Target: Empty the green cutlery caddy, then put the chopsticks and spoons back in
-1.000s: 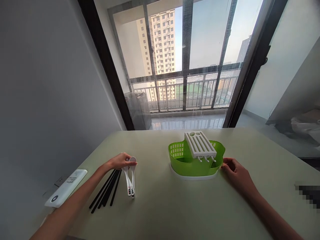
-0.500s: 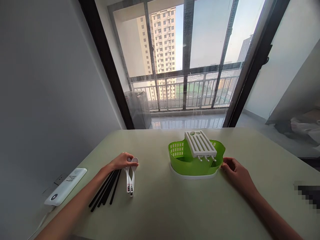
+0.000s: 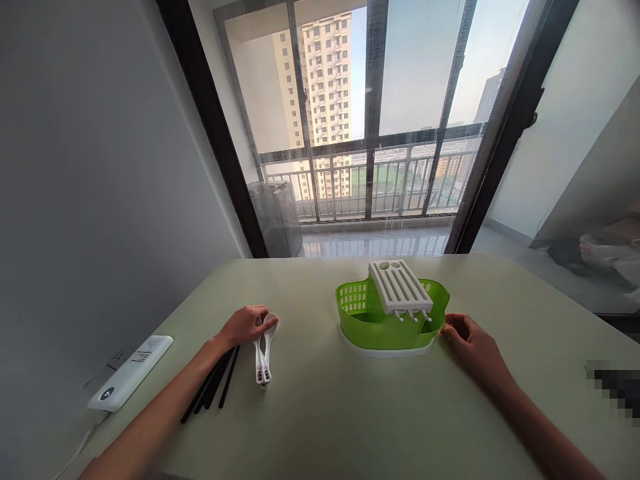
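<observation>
On the left of the table, my left hand (image 3: 246, 327) is closed on the bowl ends of several white spoons (image 3: 263, 363). Their patterned handles point toward me, close together. Black chopsticks (image 3: 229, 379) lie in a loose bundle beside the spoons, partly hidden by my left forearm. A green utensil basket (image 3: 385, 338) stands right of the middle on a white base, with a white slotted rack (image 3: 403, 288) across its top. My right hand (image 3: 470, 343) has its fingers curled against the basket's right end; the fingertips are partly hidden.
A white power strip (image 3: 133, 373) with a cable lies at the table's left edge by the wall. A dark, pixelated object (image 3: 617, 387) is at the far right. Beyond the pale green table (image 3: 325, 413) are glass doors and a balcony.
My left hand has shifted the spoons slightly, drawing their handles closer together. My right hand and the basket have stayed in place.
</observation>
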The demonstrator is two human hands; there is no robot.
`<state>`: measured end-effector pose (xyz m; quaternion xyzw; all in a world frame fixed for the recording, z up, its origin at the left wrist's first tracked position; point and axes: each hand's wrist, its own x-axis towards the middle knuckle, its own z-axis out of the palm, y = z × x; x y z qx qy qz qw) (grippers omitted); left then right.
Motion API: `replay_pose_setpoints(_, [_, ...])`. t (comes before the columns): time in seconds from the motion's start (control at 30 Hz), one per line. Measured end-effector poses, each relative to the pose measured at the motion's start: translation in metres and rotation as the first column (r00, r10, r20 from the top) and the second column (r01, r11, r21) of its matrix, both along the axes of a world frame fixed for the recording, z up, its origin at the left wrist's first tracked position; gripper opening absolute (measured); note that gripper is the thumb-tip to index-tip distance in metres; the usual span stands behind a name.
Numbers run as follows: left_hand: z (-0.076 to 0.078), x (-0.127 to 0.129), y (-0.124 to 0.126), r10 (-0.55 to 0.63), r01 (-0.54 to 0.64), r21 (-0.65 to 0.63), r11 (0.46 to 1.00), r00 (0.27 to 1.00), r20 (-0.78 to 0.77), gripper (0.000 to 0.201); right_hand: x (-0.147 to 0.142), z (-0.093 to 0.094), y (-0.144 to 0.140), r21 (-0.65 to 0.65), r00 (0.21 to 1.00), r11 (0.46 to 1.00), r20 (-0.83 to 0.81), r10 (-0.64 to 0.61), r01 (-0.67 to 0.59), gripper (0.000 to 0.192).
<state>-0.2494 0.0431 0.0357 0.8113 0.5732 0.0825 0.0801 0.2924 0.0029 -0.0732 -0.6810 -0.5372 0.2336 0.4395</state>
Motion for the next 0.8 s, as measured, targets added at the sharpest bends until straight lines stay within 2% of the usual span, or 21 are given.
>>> replay_pose_setpoints(0.4, [0.0,0.005,-0.004,-0.072,0.088,0.135,0.987,0.99,-0.124,0.045,-0.001,0.002,-0.001,0.014,1.0,1.0,0.004,0.001,-0.001,0.038])
replay_pose_setpoints(0.63, [0.003,0.003,-0.002,-0.107,0.128,0.2,0.972,0.988,-0.11,0.043,-0.001,0.002,0.0,0.01,1.0,1.0,0.007,-0.007,0.007,0.04])
replay_pose_setpoints(0.8, [0.013,0.008,0.001,-0.099,0.108,0.288,0.951,0.994,-0.046,0.037,0.0,0.0,0.001,0.005,1.0,1.0,0.004,-0.006,0.005,0.04])
